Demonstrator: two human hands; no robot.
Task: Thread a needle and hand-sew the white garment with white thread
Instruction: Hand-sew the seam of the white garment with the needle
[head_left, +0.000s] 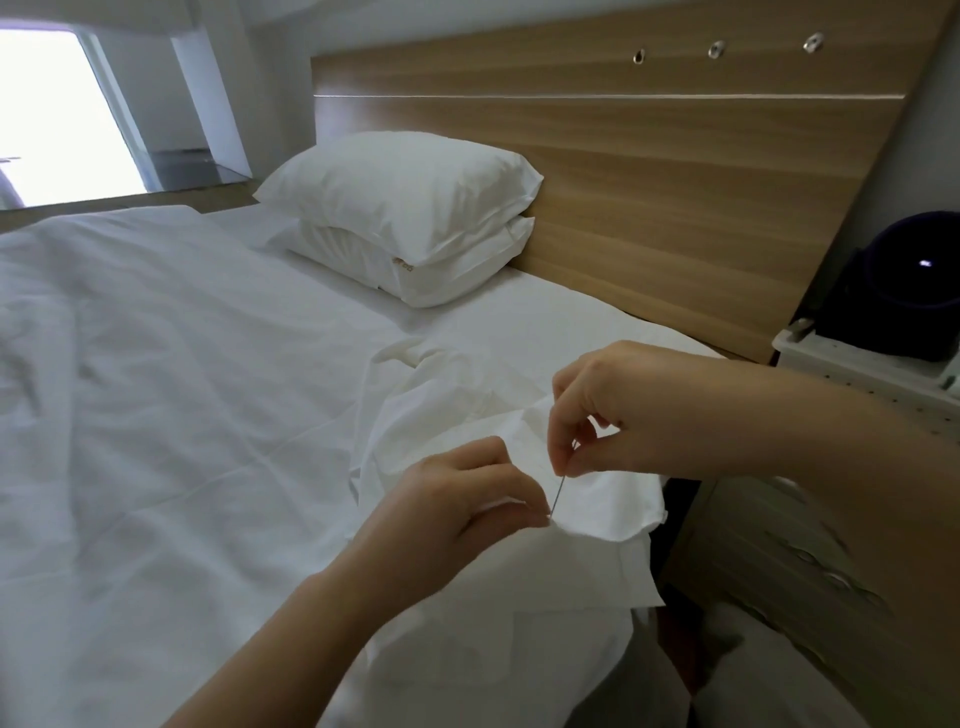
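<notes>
One needle (559, 494), one garment (608, 512), two pillows (400, 197)

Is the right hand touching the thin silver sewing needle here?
Touching. The head view shows the right hand pinching the upper end of the thin silver sewing needle, whose lower tip meets the white garment.

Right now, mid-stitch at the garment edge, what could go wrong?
1. The needle, pinched by the right hand, points at the fingertips of the left hand holding the white garment; a push might prick them.
2. No thread shows against the white cloth, so a tangle or slipped thread could go unnoticed.
</notes>
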